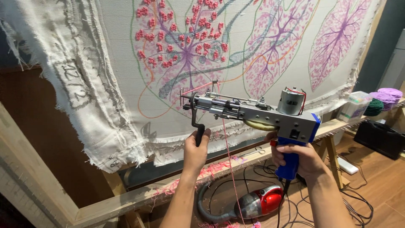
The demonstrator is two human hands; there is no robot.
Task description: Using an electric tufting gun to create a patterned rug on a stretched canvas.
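I hold a grey metal tufting gun [249, 112] with a blue grip, its needle end close to a stretched white cloth [126, 84]. My left hand [196, 150] grips the gun's black front handle from below. My right hand [295, 156] wraps the blue rear grip. A pink yarn strand [230, 169] hangs down from the gun. The cloth carries tufted leaf shapes in pink, purple and red [185, 46], outlined with green and orange lines.
The cloth is stretched on a wooden frame [139, 196] with pink yarn scraps along its lower bar. A red hand vacuum [259, 202] and black cables lie on the wooden floor. Yarn cones [384, 99] and a plastic box [356, 105] stand at right.
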